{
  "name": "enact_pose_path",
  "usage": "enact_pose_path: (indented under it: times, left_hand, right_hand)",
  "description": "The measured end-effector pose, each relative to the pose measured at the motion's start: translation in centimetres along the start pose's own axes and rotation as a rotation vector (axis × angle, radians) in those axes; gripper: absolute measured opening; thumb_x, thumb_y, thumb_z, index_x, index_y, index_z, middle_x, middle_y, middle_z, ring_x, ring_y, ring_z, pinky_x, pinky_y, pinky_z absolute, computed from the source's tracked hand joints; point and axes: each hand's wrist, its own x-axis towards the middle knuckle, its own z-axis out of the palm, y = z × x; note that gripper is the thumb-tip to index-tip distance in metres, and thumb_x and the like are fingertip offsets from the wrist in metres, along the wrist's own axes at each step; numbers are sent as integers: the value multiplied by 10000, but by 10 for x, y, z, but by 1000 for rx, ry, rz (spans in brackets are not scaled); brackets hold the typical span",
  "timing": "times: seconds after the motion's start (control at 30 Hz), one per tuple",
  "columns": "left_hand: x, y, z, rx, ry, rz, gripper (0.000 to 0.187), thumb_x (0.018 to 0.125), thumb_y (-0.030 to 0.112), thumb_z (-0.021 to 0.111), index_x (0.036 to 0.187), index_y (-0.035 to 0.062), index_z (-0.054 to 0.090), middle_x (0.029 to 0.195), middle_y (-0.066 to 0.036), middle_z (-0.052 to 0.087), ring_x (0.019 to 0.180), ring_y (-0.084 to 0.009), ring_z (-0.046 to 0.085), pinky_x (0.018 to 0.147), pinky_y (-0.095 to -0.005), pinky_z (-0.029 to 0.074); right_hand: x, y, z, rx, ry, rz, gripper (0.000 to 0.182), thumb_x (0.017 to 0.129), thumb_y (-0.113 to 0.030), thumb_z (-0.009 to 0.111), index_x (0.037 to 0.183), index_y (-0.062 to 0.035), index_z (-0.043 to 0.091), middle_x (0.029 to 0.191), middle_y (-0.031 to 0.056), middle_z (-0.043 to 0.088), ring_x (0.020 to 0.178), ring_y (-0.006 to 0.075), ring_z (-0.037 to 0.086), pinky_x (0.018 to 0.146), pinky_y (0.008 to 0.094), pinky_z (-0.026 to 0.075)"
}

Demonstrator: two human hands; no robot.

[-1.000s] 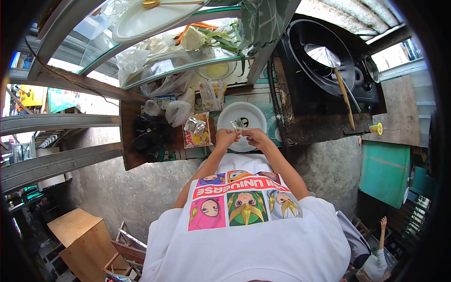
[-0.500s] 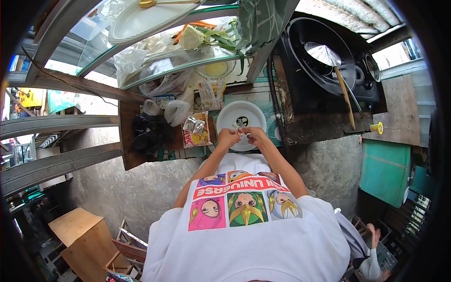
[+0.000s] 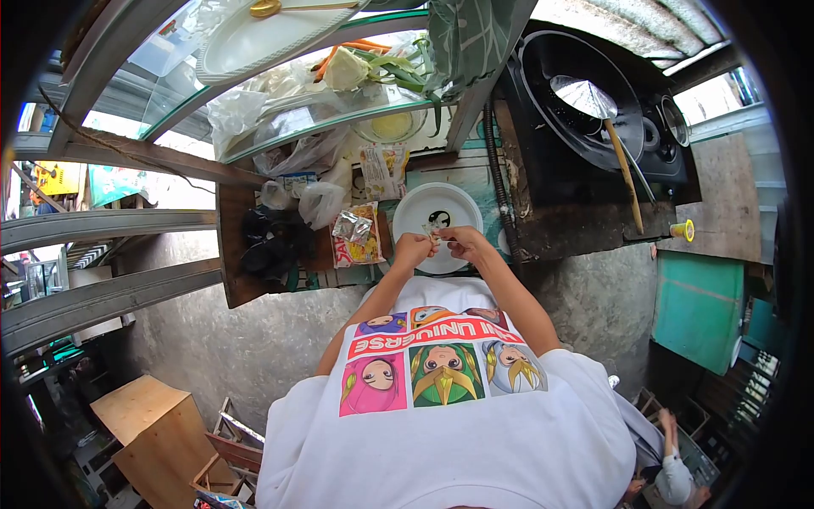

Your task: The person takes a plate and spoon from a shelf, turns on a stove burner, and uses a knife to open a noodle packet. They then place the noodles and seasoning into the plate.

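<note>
Over the near half of a white plate (image 3: 462, 208) with dark sauce at its centre, my left hand (image 3: 415, 248) and my right hand (image 3: 465, 243) meet at the fingertips. Both are closed in a pinch on a small sachet (image 3: 434, 236), mostly hidden by the fingers. To the left of the plate lies a red and yellow noodle packet (image 3: 365, 248) with a silver foil sachet (image 3: 351, 227) on top. A second packet (image 3: 383, 171) rests behind it.
At the right stands a black stove (image 3: 661, 182) with a wok (image 3: 543, 110) and a wooden-handled spatula (image 3: 626, 174). Glass shelves above hold vegetables (image 3: 348, 69). Black bags (image 3: 270, 242) lie left. Another person (image 3: 674, 479) is at the lower right.
My hands stay pinched together over the plate, with only slight finger movement. The view has shifted a little. The other person at the lower right has changed pose.
</note>
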Motion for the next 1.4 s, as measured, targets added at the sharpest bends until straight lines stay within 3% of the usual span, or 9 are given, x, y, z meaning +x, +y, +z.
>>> enact_pose_path:
  times: [0.37, 0.43, 0.63, 0.8, 0.97, 1.07, 1.13, 1.23, 1.4]
  left_hand:
    - [-2, 2, 1, 204, 67, 97, 149, 739, 111, 610, 730, -23, 675, 639, -79, 640, 545, -97, 576, 539, -241, 440]
    - [2, -3, 0, 364, 96, 277, 155, 709, 131, 621, 740, -10, 679, 631, -121, 635, 564, -163, 606, 572, -284, 462]
    - [2, -4, -1, 451, 167, 344, 184, 645, 151, 640, 762, 15, 681, 652, -170, 625, 636, -273, 630, 619, -335, 476]
    - [1, -5, -5, 489, 182, 323, 177, 632, 136, 639, 752, 14, 682, 662, -167, 631, 624, -264, 630, 620, -330, 478]
    - [0, -4, 0, 479, 258, 428, 193, 667, 181, 616, 722, 5, 674, 627, -158, 624, 581, -259, 616, 621, -328, 482]
    - [1, 6, -4, 435, 177, 286, 255, 741, 227, 558, 829, 24, 683, 685, -116, 647, 620, -213, 619, 647, -315, 475]
    - [0, 12, -7, -333, 20, -101, 314, 822, 267, 498, 999, 57, 650, 845, -64, 655, 766, -160, 610, 697, -301, 455]
    - [-1, 13, -12, -528, -77, -132, 351, 872, 325, 477, 1100, 85, 595, 972, -29, 621, 905, -137, 568, 736, -293, 432]
    - [-1, 5, -12, -638, -98, -156, 291, 841, 310, 588, 1015, 78, 617, 951, -22, 618, 899, -121, 555, 714, -258, 432]
  right_hand:
    - [9, 2, 9, 97, -55, 45, 99, 723, -107, 685, 736, -49, 606, 709, -13, 486, 506, 58, 330, 401, 224, 216]
    - [7, 1, 10, 90, -43, 41, 90, 741, -115, 665, 753, -42, 614, 694, -15, 491, 500, 60, 332, 397, 224, 217]
    - [1, 1, 15, 38, -8, -15, 114, 790, -135, 614, 783, -22, 628, 650, -11, 519, 461, 61, 335, 359, 226, 197]
    - [7, 7, 2, 13, -45, -16, 95, 792, -100, 604, 773, -8, 618, 645, 5, 545, 467, 53, 383, 336, 224, 195]
    - [-7, 10, 6, -113, 23, -238, 72, 773, -71, 621, 789, -8, 653, 653, 17, 565, 502, 56, 429, 370, 188, 263]
    - [-10, 6, 3, -139, -10, -248, 103, 787, -81, 631, 856, -10, 656, 691, 10, 582, 528, 41, 426, 389, 172, 274]
    - [-13, 4, 3, -136, 3, -249, 101, 780, -88, 639, 844, -11, 659, 694, 12, 586, 530, 43, 429, 401, 172, 282]
    - [-14, 1, 3, -164, 34, -268, 105, 763, -106, 660, 816, -15, 665, 695, 15, 594, 532, 48, 434, 427, 176, 300]
    - [-13, 1, 5, -225, 85, -351, 126, 734, -133, 690, 776, -16, 669, 669, 16, 599, 538, 55, 443, 458, 185, 317]
